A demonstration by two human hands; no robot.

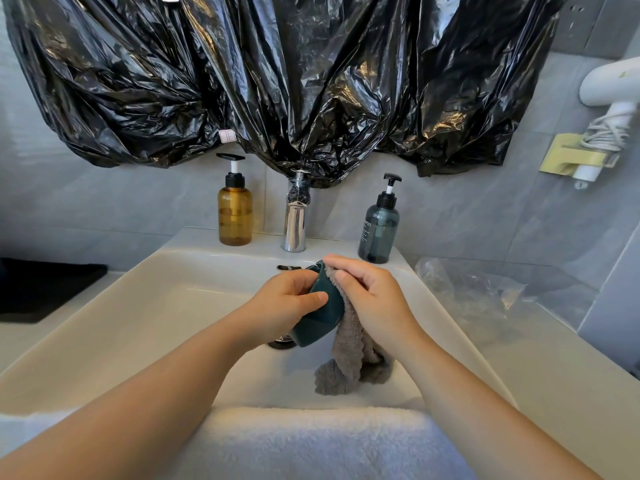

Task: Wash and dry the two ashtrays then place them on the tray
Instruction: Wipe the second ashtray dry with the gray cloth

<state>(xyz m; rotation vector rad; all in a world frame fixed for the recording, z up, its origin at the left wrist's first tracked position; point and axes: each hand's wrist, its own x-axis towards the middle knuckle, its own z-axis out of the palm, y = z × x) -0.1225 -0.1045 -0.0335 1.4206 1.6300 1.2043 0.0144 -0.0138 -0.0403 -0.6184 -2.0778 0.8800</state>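
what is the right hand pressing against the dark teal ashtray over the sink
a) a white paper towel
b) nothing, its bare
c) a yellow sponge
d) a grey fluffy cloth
d: the right hand holds a grey fluffy cloth against the dark teal ashtray.

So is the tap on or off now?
Off, it seems: no water runs from the tap into the sink.

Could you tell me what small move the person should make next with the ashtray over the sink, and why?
Probably turn the dark green ashtray a little in the left hand so the grey cloth reaches a fresh patch. The right hand presses the cloth against only one side, above the sink.
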